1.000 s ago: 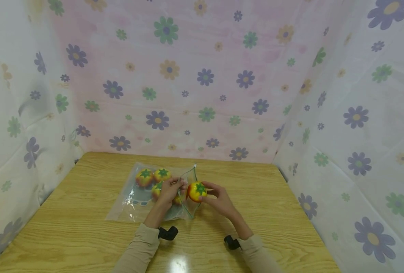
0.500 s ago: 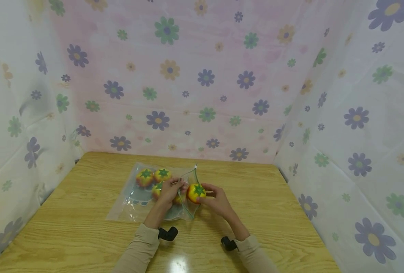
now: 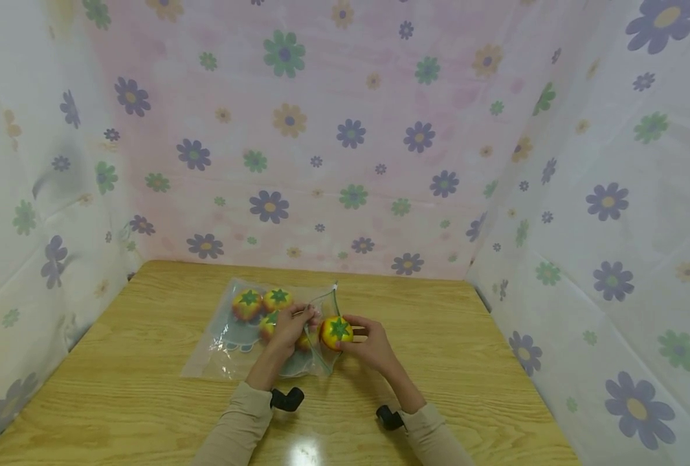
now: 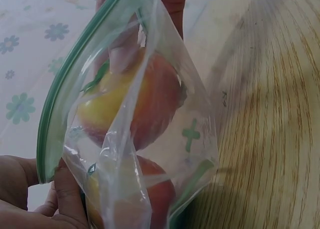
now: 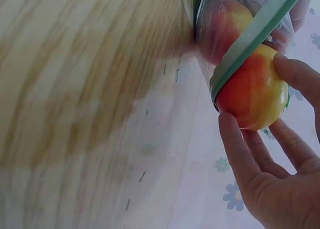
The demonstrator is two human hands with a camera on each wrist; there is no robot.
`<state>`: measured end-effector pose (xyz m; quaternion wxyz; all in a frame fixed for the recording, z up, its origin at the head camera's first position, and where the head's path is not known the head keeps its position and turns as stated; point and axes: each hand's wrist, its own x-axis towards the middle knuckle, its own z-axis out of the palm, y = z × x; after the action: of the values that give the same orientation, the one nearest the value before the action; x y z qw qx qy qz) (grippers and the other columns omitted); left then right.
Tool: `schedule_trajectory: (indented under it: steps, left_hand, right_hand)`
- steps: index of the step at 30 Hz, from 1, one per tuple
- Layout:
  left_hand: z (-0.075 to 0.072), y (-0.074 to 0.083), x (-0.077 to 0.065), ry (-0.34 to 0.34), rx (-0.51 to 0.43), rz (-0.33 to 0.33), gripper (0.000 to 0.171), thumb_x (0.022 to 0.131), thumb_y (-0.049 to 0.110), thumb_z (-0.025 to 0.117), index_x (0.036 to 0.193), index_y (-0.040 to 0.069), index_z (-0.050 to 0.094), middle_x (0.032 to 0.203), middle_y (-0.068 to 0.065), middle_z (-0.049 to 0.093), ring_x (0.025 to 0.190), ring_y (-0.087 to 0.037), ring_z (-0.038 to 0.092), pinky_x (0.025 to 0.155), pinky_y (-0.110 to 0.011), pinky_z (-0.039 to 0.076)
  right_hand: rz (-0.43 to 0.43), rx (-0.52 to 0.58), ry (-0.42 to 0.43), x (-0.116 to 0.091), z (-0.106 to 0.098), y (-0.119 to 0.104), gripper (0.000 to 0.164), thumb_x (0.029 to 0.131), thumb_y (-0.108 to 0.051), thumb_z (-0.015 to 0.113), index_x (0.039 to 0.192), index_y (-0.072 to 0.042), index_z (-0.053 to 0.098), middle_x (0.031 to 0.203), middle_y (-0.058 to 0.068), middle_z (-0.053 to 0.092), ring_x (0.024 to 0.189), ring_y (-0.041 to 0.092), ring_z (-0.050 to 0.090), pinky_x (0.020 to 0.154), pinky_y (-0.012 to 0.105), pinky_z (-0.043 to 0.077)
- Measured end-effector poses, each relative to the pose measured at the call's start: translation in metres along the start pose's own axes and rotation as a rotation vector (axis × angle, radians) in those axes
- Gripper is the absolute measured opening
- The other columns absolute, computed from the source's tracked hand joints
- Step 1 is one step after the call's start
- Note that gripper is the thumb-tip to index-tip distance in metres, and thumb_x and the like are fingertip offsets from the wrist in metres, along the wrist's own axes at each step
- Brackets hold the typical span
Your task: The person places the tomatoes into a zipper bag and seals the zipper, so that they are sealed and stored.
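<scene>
A clear zip bag with a green zip strip lies on the table, its mouth to the right. Several round yellow-and-red toy fruits with green leafy tops, such as this toy fruit, are inside. My left hand pinches the bag's edge by the mouth, which stands parted. The right hand holds another toy fruit between thumb and fingertips. That fruit sits right at the mouth, partly behind the green strip in the right wrist view. The left wrist view shows it through the plastic, above a second fruit.
The wooden table spreads out around the bag. Curtains with a flower print close off the back and both sides. A black wrist mount sits on the left wrist, and another mount on the right.
My right hand has shifted slightly left and toward me, with the toy fruit still in its fingers at the bag's mouth. The left hand and the bag have stayed nearly still.
</scene>
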<state>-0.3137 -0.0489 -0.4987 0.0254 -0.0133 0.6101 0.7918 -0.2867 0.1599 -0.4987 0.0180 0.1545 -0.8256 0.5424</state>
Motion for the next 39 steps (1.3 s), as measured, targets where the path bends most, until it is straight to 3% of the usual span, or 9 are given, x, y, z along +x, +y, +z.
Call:
schedule_trajectory:
  steps: [9,14,19,22,30,39]
  left_hand:
    - [0.001,-0.003,0.002,0.019,-0.03,0.004,0.024,0.102,0.001,0.059,0.118,-0.016,0.058,0.09,-0.01,0.072,0.072,-0.008,0.066,0.063,-0.017,0.057]
    - [0.002,-0.002,0.002,0.028,-0.015,0.007,0.022,0.102,0.002,0.06,0.117,-0.014,0.06,0.091,-0.01,0.073,0.073,-0.009,0.067,0.063,-0.016,0.056]
    - [0.003,0.004,0.0,0.013,-0.004,0.001,0.025,0.102,0.003,0.059,0.12,-0.014,0.058,0.098,-0.017,0.073,0.075,-0.01,0.067,0.065,-0.017,0.056]
    - [0.002,0.002,0.002,0.014,0.007,0.01,0.027,0.103,0.005,0.059,0.122,-0.014,0.058,0.101,-0.019,0.073,0.077,-0.01,0.068,0.066,-0.017,0.057]
    - [0.001,0.002,0.003,0.005,-0.023,0.018,0.029,0.104,0.0,0.054,0.125,-0.019,0.054,0.106,-0.028,0.069,0.077,-0.011,0.067,0.065,-0.017,0.057]
    - [0.005,0.007,-0.001,0.059,-0.037,-0.009,0.027,0.103,0.005,0.059,0.122,-0.014,0.058,0.1,-0.017,0.072,0.074,-0.008,0.065,0.064,-0.015,0.055]
  right_hand:
    - [-0.001,-0.011,0.004,0.001,0.002,-0.001,0.058,0.082,-0.011,0.086,0.135,-0.003,0.065,0.133,0.021,0.063,0.107,0.04,0.067,0.078,0.036,0.063]
    - [-0.011,-0.015,-0.014,0.0,0.003,-0.008,0.058,0.083,-0.009,0.085,0.135,0.001,0.063,0.134,0.023,0.062,0.106,0.041,0.066,0.079,0.038,0.063]
    - [-0.016,-0.053,-0.033,0.002,0.004,-0.016,0.057,0.083,-0.012,0.085,0.135,0.0,0.063,0.133,0.021,0.063,0.106,0.039,0.067,0.079,0.035,0.063]
    - [-0.032,-0.06,-0.017,0.007,0.007,-0.004,0.058,0.081,-0.015,0.087,0.134,-0.005,0.065,0.132,0.017,0.064,0.105,0.036,0.067,0.078,0.035,0.063]
    - [-0.074,-0.076,-0.027,0.007,0.009,-0.008,0.058,0.081,-0.013,0.088,0.133,-0.003,0.065,0.132,0.02,0.063,0.104,0.039,0.067,0.079,0.036,0.063]
    - [-0.082,-0.119,-0.063,0.005,0.005,-0.015,0.058,0.082,-0.017,0.087,0.134,-0.004,0.065,0.133,0.019,0.064,0.105,0.038,0.068,0.077,0.036,0.063]
